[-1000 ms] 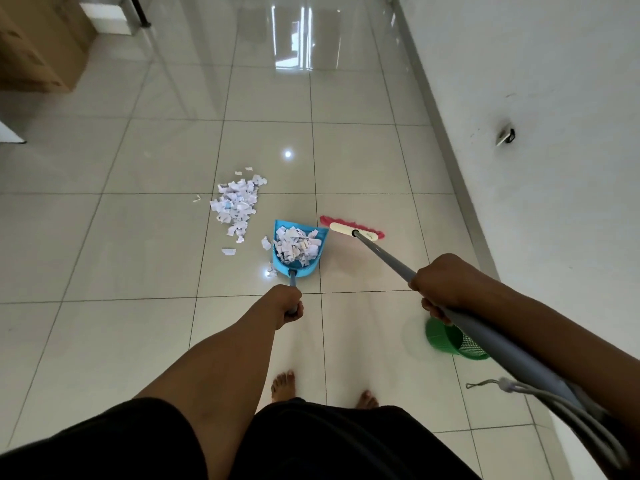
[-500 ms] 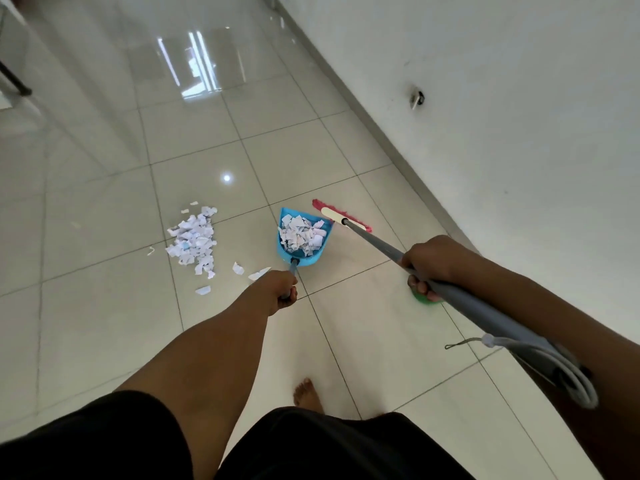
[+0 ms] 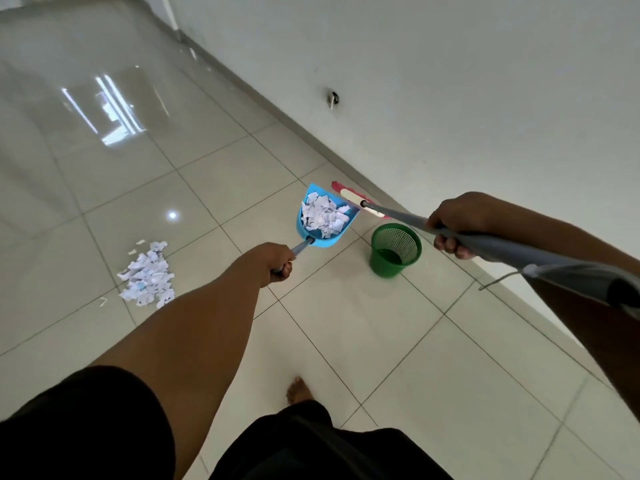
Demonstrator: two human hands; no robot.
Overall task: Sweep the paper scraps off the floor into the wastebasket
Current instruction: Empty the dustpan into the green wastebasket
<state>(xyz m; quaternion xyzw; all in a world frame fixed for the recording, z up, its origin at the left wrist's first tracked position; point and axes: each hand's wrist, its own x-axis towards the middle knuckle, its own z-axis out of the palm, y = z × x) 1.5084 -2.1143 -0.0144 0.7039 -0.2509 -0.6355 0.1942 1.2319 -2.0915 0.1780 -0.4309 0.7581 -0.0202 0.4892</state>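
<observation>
Paper scraps, torn white bits, lie in a loose pile on the floor [image 3: 147, 277]; more fill the blue plastic dustpan [image 3: 325, 216]. Featherlight, they would likely scatter if jolted. The left hand [image 3: 273, 259] grips the dustpan's grey handle, the right hand [image 3: 457, 225] wraps the grey broom pole [image 3: 519, 249]. Beyond, the green mesh wastebasket [image 3: 394, 249] stands just beside the dustpan, the pink broom head [image 3: 356, 200] near the white wall [image 3: 450, 81].
</observation>
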